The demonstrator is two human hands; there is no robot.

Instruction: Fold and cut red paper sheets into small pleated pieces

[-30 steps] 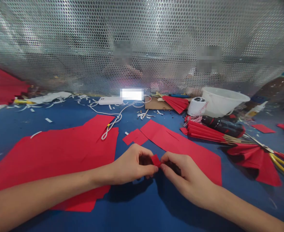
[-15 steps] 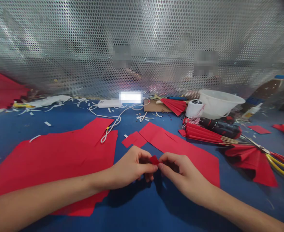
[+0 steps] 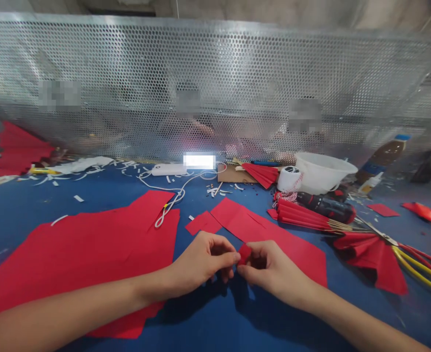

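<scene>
Between my two hands is a small folded piece of red paper. My right hand pinches it from the right, thumb below and fingers above. From the other side, the closed thumb and index fingertips of my left hand meet its left edge. My other left fingers curl loosely underneath. A big red sheet lies under and beyond my left forearm. Behind my right hand rests another red sheet, with a smaller red piece at its left end.
To the right are a pleated red fan, scissors with yellow and red handles, a dark bottle, a white bowl and a thread spool. A white cord crosses the large sheet's corner. A perforated metal screen stands behind.
The small red piece has turned and shifted slightly right, now sitting more in my right hand's fingers. My head view has tilted up, showing the screen's top edge.
</scene>
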